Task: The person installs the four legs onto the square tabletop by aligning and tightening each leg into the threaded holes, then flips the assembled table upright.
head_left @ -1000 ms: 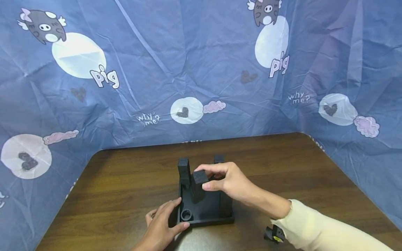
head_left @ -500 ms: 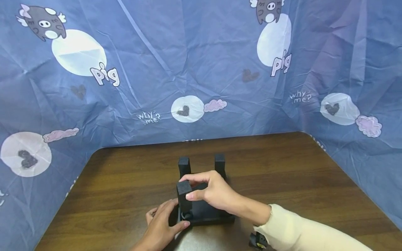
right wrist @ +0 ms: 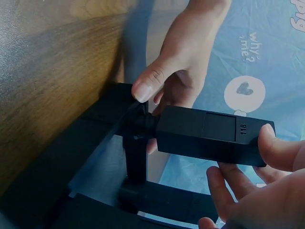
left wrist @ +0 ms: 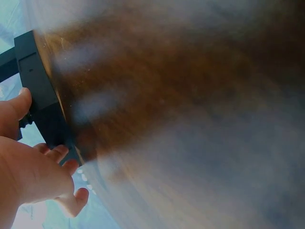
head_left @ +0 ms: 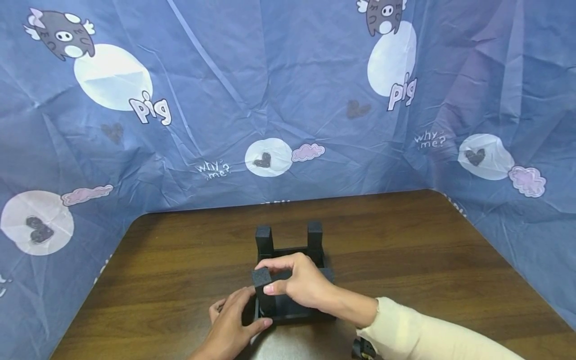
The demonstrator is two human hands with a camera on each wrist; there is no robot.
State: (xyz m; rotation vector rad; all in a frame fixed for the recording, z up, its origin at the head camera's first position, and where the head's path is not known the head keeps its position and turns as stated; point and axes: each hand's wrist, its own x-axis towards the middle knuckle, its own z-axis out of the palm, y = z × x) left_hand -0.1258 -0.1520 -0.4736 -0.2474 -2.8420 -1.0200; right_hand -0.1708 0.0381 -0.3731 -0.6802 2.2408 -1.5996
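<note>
A black square base (head_left: 301, 317) with raised rims lies on the table, several black legs standing at its corners. With thumb and fingers, my right hand (head_left: 303, 284) pinches the upper end of a leg (head_left: 262, 278) over the near left corner. That leg (right wrist: 214, 136) bears the number 118 in the right wrist view, and its narrow lower end meets the corner socket; how deep it sits is unclear. My left hand (head_left: 231, 322) grips the base's near left corner, thumb on the front side (left wrist: 35, 71) and fingers along the left.
Two upright legs, a left one (head_left: 264, 240) and a right one (head_left: 315, 235), rise from the far corners. The near right leg (head_left: 328, 273) is mostly behind my right hand. A brown wooden table (head_left: 180, 260) lies beneath, with blue printed cloth (head_left: 288, 100) hanging around it.
My right hand has carried the leg left and toward me, from over the base's middle to the near left corner, then slightly down. My left hand has stayed at the corner.
</note>
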